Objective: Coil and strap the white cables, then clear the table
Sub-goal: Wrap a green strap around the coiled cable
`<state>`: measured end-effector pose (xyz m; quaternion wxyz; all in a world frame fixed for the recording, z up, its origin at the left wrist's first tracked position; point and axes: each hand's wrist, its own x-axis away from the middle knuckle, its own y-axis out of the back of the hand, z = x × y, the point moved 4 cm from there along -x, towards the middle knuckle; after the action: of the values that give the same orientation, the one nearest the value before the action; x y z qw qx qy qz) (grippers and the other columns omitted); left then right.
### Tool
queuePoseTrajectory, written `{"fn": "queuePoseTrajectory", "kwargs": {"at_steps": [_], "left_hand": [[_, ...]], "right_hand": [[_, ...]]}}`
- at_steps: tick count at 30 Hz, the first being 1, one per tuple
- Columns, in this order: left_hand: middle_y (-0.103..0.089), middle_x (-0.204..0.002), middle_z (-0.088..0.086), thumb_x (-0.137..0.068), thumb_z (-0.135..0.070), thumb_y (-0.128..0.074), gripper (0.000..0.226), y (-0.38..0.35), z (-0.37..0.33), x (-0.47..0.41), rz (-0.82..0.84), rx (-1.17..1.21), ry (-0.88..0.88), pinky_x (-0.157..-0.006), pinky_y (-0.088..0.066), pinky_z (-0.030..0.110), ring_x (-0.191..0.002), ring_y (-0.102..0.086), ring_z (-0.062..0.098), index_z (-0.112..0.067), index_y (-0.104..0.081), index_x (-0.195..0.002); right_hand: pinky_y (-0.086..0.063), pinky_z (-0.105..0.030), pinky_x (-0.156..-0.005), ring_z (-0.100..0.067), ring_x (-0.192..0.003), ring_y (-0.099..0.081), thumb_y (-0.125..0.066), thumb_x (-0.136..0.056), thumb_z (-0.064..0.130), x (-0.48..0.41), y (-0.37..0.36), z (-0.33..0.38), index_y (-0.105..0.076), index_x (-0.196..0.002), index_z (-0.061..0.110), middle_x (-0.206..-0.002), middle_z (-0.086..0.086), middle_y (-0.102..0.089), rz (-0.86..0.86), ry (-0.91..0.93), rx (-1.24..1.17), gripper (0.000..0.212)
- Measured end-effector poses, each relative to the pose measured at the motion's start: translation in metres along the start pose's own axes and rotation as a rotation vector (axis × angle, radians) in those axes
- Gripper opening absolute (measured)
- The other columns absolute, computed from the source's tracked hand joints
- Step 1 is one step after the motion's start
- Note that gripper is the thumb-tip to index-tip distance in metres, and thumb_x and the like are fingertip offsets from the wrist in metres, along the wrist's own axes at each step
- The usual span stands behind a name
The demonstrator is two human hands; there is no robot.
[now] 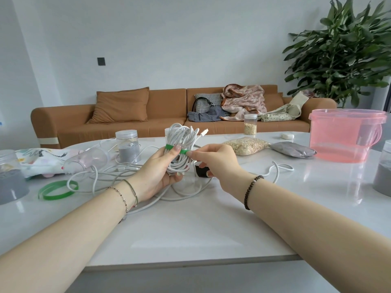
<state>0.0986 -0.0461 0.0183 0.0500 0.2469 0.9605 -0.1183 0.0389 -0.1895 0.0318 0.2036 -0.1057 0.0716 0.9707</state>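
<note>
Green strap [171, 147] wraps coil [182, 136] inside left grip [160, 168].

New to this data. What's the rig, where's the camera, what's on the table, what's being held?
There is no robot here. A person works with bare hands, and the single picture comes from a wide-angle camera on their head, looking forward and down. The left hand grips a coiled white cable. The right hand pinches the end of a green strap wrapped round that coil. On the white table lie loose white cables, a spare green strap, lidded clear jars, a bag of grain, a grey bag and a pink tub. A sofa stands behind.
</note>
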Motion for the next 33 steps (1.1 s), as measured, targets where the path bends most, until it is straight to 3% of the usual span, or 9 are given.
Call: {"fn": "queuePoseTrajectory", "kwargs": {"at_steps": [3, 7, 11, 15, 20, 24, 27, 33], "left_hand": [[-0.064, -0.101, 0.010, -0.096, -0.035, -0.060, 0.035, 0.001, -0.001, -0.001, 0.017, -0.012, -0.004, -0.050, -0.049, 0.023, -0.077, -0.064, 0.018, -0.011, -0.059, -0.121], [-0.070, -0.090, 0.007, -0.097, -0.037, -0.057, 0.027, 0.000, -0.002, 0.000, 0.016, -0.010, -0.008, -0.053, -0.052, 0.024, -0.073, -0.069, 0.019, -0.013, -0.064, -0.109], [-0.073, -0.091, 0.007, -0.100, -0.045, -0.048, 0.041, -0.001, -0.004, 0.001, -0.001, -0.061, -0.083, -0.055, -0.052, 0.025, -0.074, -0.070, 0.018, -0.010, -0.065, -0.110], [-0.072, -0.093, 0.010, -0.103, -0.048, -0.038, 0.046, 0.001, -0.005, 0.001, -0.065, -0.025, -0.114, -0.050, -0.050, 0.024, -0.070, -0.068, 0.018, -0.009, -0.058, -0.118], [-0.071, -0.112, 0.012, -0.101, -0.041, -0.046, 0.045, 0.002, -0.010, 0.001, -0.036, 0.032, -0.134, -0.068, -0.060, 0.031, -0.089, -0.073, 0.018, -0.005, -0.054, -0.128], [-0.068, -0.122, 0.019, -0.100, -0.038, -0.049, 0.050, 0.002, -0.014, 0.001, 0.023, 0.077, -0.141, -0.085, -0.060, 0.038, -0.111, -0.068, 0.030, 0.000, -0.055, -0.131], [-0.068, -0.123, 0.018, -0.097, -0.041, -0.053, 0.052, 0.005, -0.012, -0.002, 0.029, 0.040, -0.122, -0.094, -0.056, 0.045, -0.115, -0.066, 0.032, -0.002, -0.057, -0.130], [-0.069, -0.123, 0.015, -0.089, -0.044, -0.059, 0.058, 0.008, -0.010, -0.005, 0.042, 0.003, -0.117, -0.094, -0.056, 0.039, -0.114, -0.067, 0.027, -0.002, -0.061, -0.129]], "right_hand": [[-0.040, -0.015, -0.042, -0.007, -0.057, -0.055, -0.088, -0.072, 0.028, -0.001, 0.002, 0.000, -0.067, -0.065, 0.017, -0.062, 0.007, -0.063, -0.005, -0.001, -0.011, 0.024], [-0.042, -0.016, -0.043, -0.008, -0.059, -0.057, -0.090, -0.069, 0.033, 0.000, 0.003, 0.000, -0.066, -0.068, 0.017, -0.069, 0.005, -0.066, -0.013, -0.002, -0.012, 0.029], [-0.043, -0.020, -0.046, -0.011, -0.064, -0.060, -0.089, -0.069, 0.037, 0.001, 0.002, 0.001, -0.064, -0.082, 0.016, -0.076, 0.004, -0.070, -0.033, -0.009, -0.042, 0.036], [-0.042, -0.017, -0.043, -0.007, -0.057, -0.057, -0.088, -0.071, 0.039, 0.002, 0.003, 0.002, -0.068, -0.095, 0.013, -0.064, 0.014, -0.066, -0.055, -0.009, -0.072, 0.041], [-0.046, -0.017, -0.049, -0.006, -0.062, -0.060, -0.085, -0.073, 0.043, 0.004, -0.001, 0.002, -0.075, -0.096, 0.020, -0.079, 0.010, -0.070, 0.022, -0.001, -0.053, 0.034], [-0.045, -0.018, -0.047, -0.003, -0.056, -0.058, -0.084, -0.077, 0.035, 0.004, -0.002, 0.004, -0.078, -0.093, 0.014, -0.064, 0.011, -0.067, 0.050, 0.052, -0.055, 0.027], [-0.042, -0.018, -0.043, -0.002, -0.050, -0.055, -0.084, -0.077, 0.032, 0.003, 0.000, 0.005, -0.078, -0.095, 0.011, -0.052, 0.014, -0.062, 0.028, 0.082, -0.046, 0.029], [-0.038, -0.015, -0.041, -0.001, -0.036, -0.046, -0.081, -0.080, 0.032, 0.004, 0.004, 0.007, -0.077, -0.095, 0.008, -0.048, 0.014, -0.059, 0.037, 0.056, -0.066, 0.028]]}}
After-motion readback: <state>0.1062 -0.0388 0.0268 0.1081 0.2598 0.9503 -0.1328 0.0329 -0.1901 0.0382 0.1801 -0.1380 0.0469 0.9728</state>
